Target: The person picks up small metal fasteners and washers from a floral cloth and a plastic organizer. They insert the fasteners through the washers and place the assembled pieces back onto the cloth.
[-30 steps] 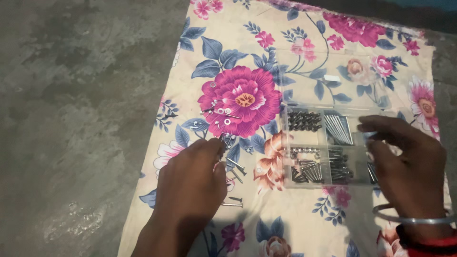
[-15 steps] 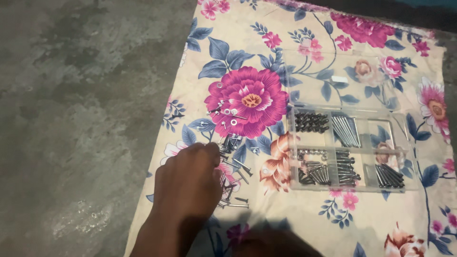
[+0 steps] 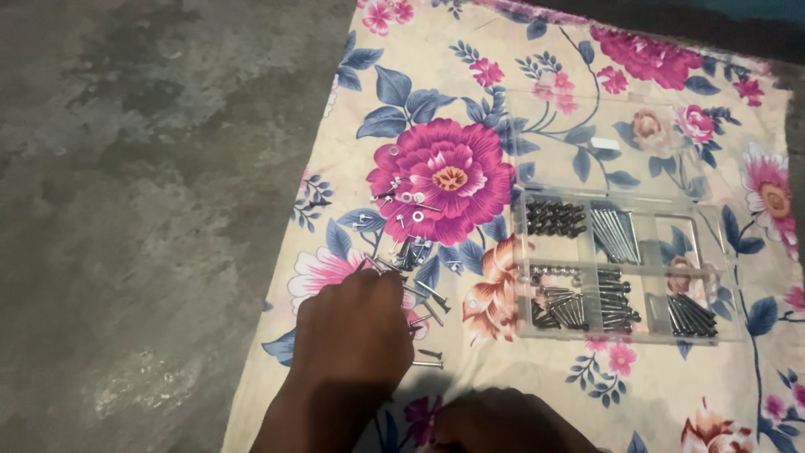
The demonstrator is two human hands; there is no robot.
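Left hand on floral cloth, fingers pinched among loose screws. Right hand at bottom edge, fingers' state cannot be told. Clear compartment box with sorted screws lies to right.

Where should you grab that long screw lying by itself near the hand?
The long screw lies flat on the flowered cloth, just right of the left hand. Probably best to pinch its thin shaft mid-length from above, fingertips on either side, since nothing crowds it there.
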